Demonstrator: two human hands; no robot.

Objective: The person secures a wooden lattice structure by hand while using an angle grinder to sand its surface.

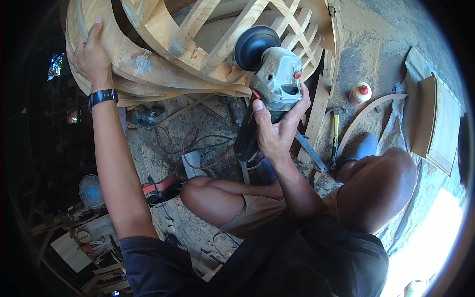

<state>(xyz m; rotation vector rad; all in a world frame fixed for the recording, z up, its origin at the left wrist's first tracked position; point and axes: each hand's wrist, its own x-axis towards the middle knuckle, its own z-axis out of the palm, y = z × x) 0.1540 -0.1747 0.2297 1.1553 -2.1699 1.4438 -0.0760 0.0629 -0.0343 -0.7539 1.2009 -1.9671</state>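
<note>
A large curved wooden frame (pixel 163 64) of pale bent slats with a lattice of crossing strips spans the top of the view. At its left side my left hand (pixel 93 55), below a black wristwatch, grips an outer slat, the thumb pointing up along the wood and the other fingers partly hidden. My right hand (pixel 282 129) is wrapped round an angle grinder (pixel 279 74) near its metal gear head. The grinder's round black disc (pixel 256 48) lies over the lattice strips; whether it touches them I cannot tell.
On the dusty floor to the right are a glue bottle (pixel 360 93), a hammer (pixel 336 131), a metal square (pixel 310 151) and a curved wooden strip (pixel 368 114). Cords (pixel 190 141) tangle below the frame. A fan (pixel 91 191) and scrap wood (pixel 71 251) are at the left.
</note>
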